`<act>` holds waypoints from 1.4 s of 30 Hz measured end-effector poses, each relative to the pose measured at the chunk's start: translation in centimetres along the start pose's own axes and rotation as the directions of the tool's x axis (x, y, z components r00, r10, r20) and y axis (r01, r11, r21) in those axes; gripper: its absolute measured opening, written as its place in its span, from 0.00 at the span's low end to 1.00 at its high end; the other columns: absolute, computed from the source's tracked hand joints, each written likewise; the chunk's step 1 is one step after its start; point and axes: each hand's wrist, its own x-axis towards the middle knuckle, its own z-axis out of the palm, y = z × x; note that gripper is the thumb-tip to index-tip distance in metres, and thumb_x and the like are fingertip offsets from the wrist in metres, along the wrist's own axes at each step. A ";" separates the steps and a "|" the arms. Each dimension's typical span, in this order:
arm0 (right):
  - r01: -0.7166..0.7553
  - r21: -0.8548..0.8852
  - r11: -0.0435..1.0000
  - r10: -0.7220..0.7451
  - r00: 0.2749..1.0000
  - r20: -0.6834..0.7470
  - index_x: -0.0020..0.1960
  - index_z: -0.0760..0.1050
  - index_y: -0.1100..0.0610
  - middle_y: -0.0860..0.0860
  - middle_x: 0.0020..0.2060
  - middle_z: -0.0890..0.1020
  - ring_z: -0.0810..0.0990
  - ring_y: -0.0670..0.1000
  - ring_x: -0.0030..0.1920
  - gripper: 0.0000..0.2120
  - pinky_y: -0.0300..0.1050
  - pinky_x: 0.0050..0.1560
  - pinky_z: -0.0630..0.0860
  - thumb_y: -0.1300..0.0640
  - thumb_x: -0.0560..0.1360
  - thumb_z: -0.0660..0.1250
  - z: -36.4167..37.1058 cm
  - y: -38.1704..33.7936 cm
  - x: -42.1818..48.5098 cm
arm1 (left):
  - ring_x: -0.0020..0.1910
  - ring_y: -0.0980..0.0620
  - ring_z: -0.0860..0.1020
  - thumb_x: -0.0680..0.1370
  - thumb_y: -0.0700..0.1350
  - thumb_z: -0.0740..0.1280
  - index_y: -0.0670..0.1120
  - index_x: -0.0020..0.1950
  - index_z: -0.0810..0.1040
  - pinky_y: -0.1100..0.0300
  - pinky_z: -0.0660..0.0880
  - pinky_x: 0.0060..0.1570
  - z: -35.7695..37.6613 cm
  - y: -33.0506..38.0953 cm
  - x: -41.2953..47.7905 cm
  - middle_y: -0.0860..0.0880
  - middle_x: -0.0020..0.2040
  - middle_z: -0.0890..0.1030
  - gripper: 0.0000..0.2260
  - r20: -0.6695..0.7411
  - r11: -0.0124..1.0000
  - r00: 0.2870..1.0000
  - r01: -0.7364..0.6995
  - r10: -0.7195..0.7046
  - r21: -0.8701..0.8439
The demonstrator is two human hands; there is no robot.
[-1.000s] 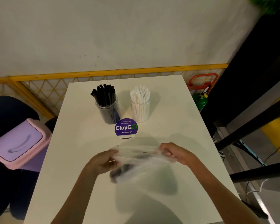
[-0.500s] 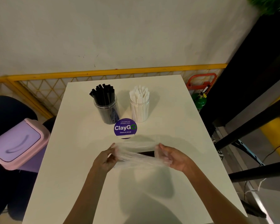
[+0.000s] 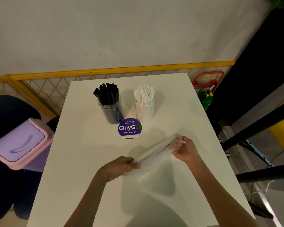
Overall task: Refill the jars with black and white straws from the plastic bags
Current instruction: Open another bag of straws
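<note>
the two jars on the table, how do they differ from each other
The black-straw jar holds black straws and looks dark through its wall; the white-straw jar holds white ones and looks pale. The black-straw jar's straws fan out towards the left, while the white-straw jar's stand closer to upright. Both are clear, lidless, upright and well filled, side by side behind the ClayGo sign.

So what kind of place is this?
Probably a pantry or break room: the round purple sign says "Let's keep our pantries clean", and there's a clear plastic jar of black straws, a clear plastic jar of white straws and a pink-and-lilac swing-lid bin.
</note>
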 end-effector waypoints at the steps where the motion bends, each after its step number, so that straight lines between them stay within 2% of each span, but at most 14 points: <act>1: -0.031 -0.065 0.997 0.029 0.999 -0.029 0.26 0.71 0.57 0.47 0.17 0.65 0.64 0.46 0.16 0.21 0.34 0.16 0.62 0.66 0.43 0.82 -0.2 0.0 -0.2 | 0.24 0.58 0.60 0.74 0.49 0.70 0.42 0.39 0.72 0.68 0.59 0.26 -0.2 0.0 0.1 0.55 0.26 0.64 0.12 -0.034 0.997 0.999 0.015 -0.018 -0.079; 4: -0.136 -0.497 0.857 0.043 0.980 -0.193 0.34 0.70 0.54 0.46 0.18 0.60 0.58 0.44 0.16 0.13 0.34 0.17 0.56 0.50 0.63 0.73 -0.1 0.2 -1.6 | 0.24 0.58 0.67 0.75 0.49 0.65 0.44 0.40 0.75 0.66 0.67 0.25 -1.2 -0.5 0.1 0.52 0.26 0.69 0.09 -0.135 0.863 0.985 0.028 -0.111 -0.504; 7: -0.211 -0.918 0.336 -0.003 0.974 -0.225 0.42 0.73 0.53 0.46 0.26 0.63 0.59 0.44 0.23 0.12 0.36 0.23 0.55 0.49 0.67 0.74 0.8 1.2 -3.2 | 0.29 0.51 0.77 0.79 0.49 0.60 0.43 0.43 0.76 0.60 0.76 0.31 -2.0 -1.1 0.4 0.47 0.32 0.79 0.12 -0.195 0.685 0.966 -0.028 -0.167 -0.728; 10: -0.166 -0.986 -0.017 -0.039 0.986 -0.165 0.57 0.76 0.53 0.45 0.35 0.74 0.69 0.41 0.27 0.17 0.32 0.25 0.61 0.54 0.70 0.74 0.8 2.5 -3.3 | 0.26 0.54 0.73 0.76 0.45 0.60 0.43 0.40 0.70 0.61 0.76 0.30 -2.3 -1.5 1.1 0.49 0.28 0.75 0.08 -0.162 0.459 0.973 -0.071 -0.163 -0.885; 13: -0.066 -0.983 -0.171 -0.136 0.990 -0.042 0.49 0.80 0.57 0.46 0.30 0.72 0.68 0.41 0.25 0.08 0.30 0.25 0.63 0.53 0.75 0.68 0.7 3.3 -2.5 | 0.22 0.55 0.70 0.80 0.46 0.55 0.43 0.37 0.68 0.65 0.73 0.25 -2.1 -1.5 1.9 0.50 0.23 0.72 0.14 -0.227 0.463 0.948 -0.101 -0.224 -0.881; 17: -0.115 -0.993 0.000 -0.170 0.979 -0.113 0.37 0.77 0.54 0.51 0.32 0.75 0.72 0.44 0.24 0.14 0.32 0.27 0.69 0.53 0.79 0.61 1.2 3.1 -1.9 | 0.19 0.56 0.65 0.79 0.52 0.61 0.44 0.40 0.72 0.68 0.63 0.20 -1.6 0.0 1.8 0.50 0.28 0.70 0.14 -0.449 0.743 0.862 -0.138 -0.235 -0.655; 20: -0.109 -0.913 0.393 -0.121 0.978 -0.169 0.48 0.78 0.57 0.54 0.39 0.79 0.78 0.49 0.38 0.12 0.38 0.41 0.75 0.53 0.80 0.58 1.3 1.9 -1.6 | 0.30 0.54 0.63 0.71 0.57 0.71 0.46 0.51 0.74 0.63 0.60 0.30 -2.2 0.7 1.2 0.48 0.41 0.72 0.17 -0.494 0.975 0.858 0.032 -0.140 -0.219; 24: -0.107 -0.607 0.788 -0.037 0.975 -0.220 0.52 0.76 0.60 0.55 0.45 0.81 0.81 0.51 0.45 0.12 0.44 0.44 0.80 0.56 0.81 0.56 0.7 1.3 -0.9 | 0.40 0.54 0.69 0.72 0.43 0.72 0.48 0.54 0.73 0.63 0.63 0.34 -2.3 0.9 0.5 0.50 0.47 0.74 0.14 -0.340 0.992 0.940 0.082 -0.043 0.101; 28: -0.041 -0.268 0.962 -0.029 0.967 -0.255 0.48 0.75 0.63 0.56 0.33 0.84 0.84 0.50 0.32 0.09 0.42 0.29 0.80 0.62 0.80 0.57 0.7 2.0 -0.2 | 0.44 0.52 0.72 0.74 0.36 0.67 0.44 0.48 0.75 0.66 0.68 0.37 -2.1 -0.1 1.4 0.49 0.45 0.75 0.05 -0.440 0.966 0.889 -0.007 0.125 0.260; 32: -0.003 -0.102 0.995 -0.022 0.970 -0.241 0.40 0.73 0.61 0.50 0.19 0.71 0.70 0.45 0.17 0.06 0.33 0.17 0.68 0.69 0.73 0.65 0.8 2.6 0.4 | 0.39 0.50 0.73 0.74 0.39 0.69 0.42 0.43 0.79 0.59 0.72 0.41 -2.7 -1.2 2.2 0.49 0.36 0.77 0.01 -0.624 0.988 0.770 -0.050 0.132 0.148; 35: -0.084 -0.409 0.909 -0.037 0.960 -0.279 0.38 0.69 0.55 0.47 0.15 0.62 0.60 0.42 0.14 0.11 0.33 0.14 0.56 0.59 0.78 0.56 0.6 3.1 0.7 | 0.31 0.50 0.72 0.73 0.39 0.70 0.41 0.39 0.80 0.55 0.77 0.41 -3.3 -1.0 2.2 0.47 0.31 0.75 0.04 -0.766 0.997 0.642 -0.025 -0.036 -0.068; 37: -0.103 -0.630 0.770 -0.124 0.944 -0.306 0.40 0.73 0.56 0.46 0.16 0.62 0.58 0.42 0.15 0.11 0.34 0.16 0.54 0.57 0.78 0.55 0.9 3.8 0.6 | 0.30 0.50 0.72 0.74 0.33 0.67 0.39 0.40 0.78 0.58 0.78 0.36 -3.4 -0.3 2.0 0.45 0.32 0.75 0.04 -0.700 0.914 0.683 -0.118 -0.210 -0.389; 39: -0.134 -0.792 0.596 -0.221 0.921 -0.322 0.43 0.76 0.57 0.44 0.18 0.64 0.57 0.42 0.17 0.13 0.34 0.20 0.55 0.56 0.78 0.56 1.4 4.5 0.5 | 0.34 0.49 0.74 0.75 0.30 0.62 0.38 0.41 0.75 0.56 0.80 0.35 -3.7 0.2 1.9 0.43 0.35 0.75 0.06 -0.504 0.656 0.800 -0.192 -0.327 -0.730; 42: -0.105 -0.869 0.484 -0.339 0.893 -0.297 0.46 0.77 0.58 0.46 0.21 0.63 0.58 0.43 0.19 0.10 0.35 0.24 0.56 0.57 0.78 0.58 1.2 5.1 0.5 | 0.31 0.51 0.77 0.79 0.33 0.56 0.37 0.41 0.71 0.58 0.79 0.35 -3.9 0.2 1.8 0.42 0.30 0.80 0.09 -0.339 0.417 0.878 -0.183 -0.338 -0.890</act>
